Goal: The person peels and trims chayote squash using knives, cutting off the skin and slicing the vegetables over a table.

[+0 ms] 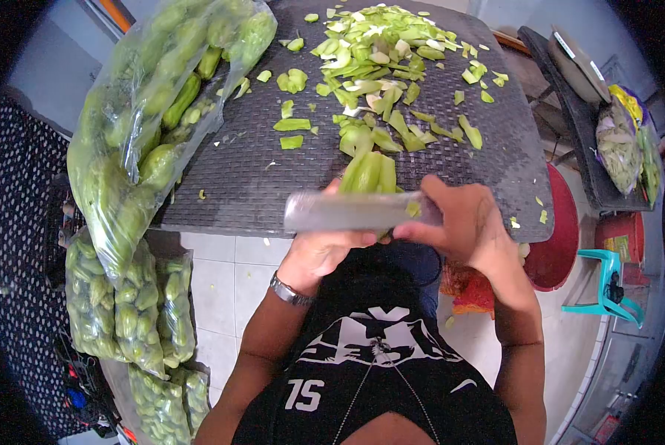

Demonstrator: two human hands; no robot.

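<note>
A pale green vegetable (369,172) with ridged sides is in my left hand (321,252), whose fingers are wrapped round its near end, partly hidden by the blade. My right hand (455,222) is closed on a wide knife (347,211), which lies crosswise over the vegetable and is smeared by motion. A small green piece clings to the blade near my right fingers. Just beyond the vegetable, a heap of cut green pieces (381,55) spreads over the dark woven table (243,178).
A large clear bag of green vegetables (114,163) lies over the table's left side. Below it stand smaller filled bags (136,311). At the right are a side table (570,126) with bagged produce (618,141), a red round object (558,230) and a teal stool (607,285).
</note>
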